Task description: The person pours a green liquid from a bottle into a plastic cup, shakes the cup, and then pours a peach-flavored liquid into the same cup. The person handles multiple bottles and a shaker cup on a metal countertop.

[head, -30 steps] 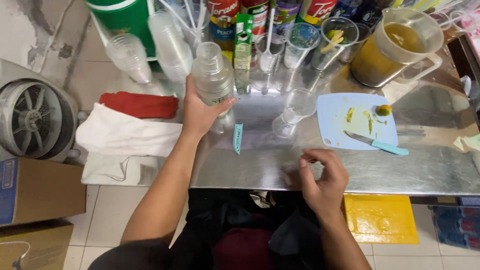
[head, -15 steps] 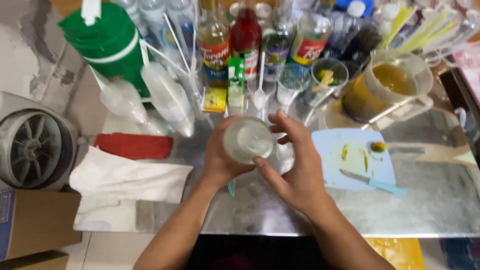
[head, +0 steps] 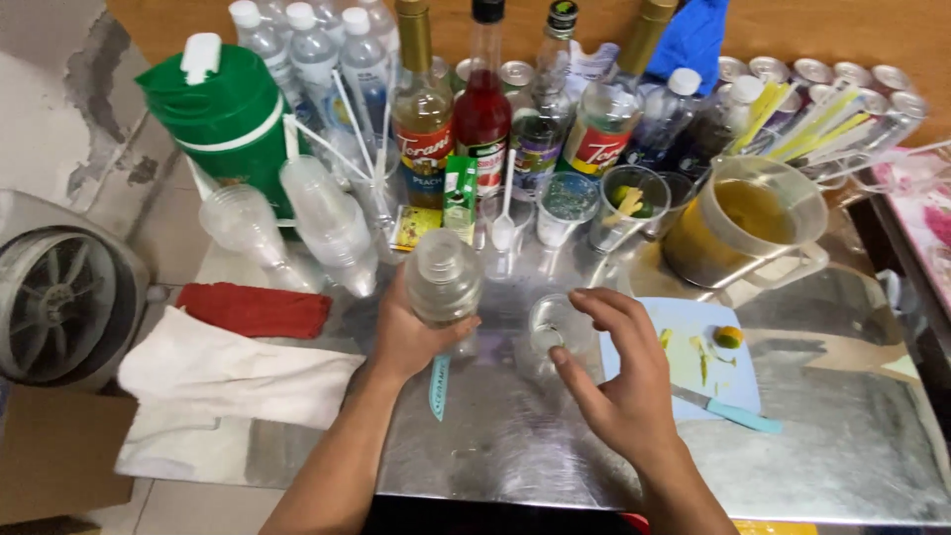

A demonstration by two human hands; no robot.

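Left hand (head: 401, 337) is clamped round the shaker (head: 443, 280) — clear, probably slick, best gripped mid-body. Right hand (head: 622, 391), fingers spread, hovers over the glass (head: 557, 327) — likely fragile.

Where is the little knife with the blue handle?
In the head view, the knife lies at the right on the pale blue cutting board, just right of the right hand.

a drink stall: syrup bottles (head: 482, 109), stacked plastic cups (head: 327, 223), steel counter (head: 842, 436).
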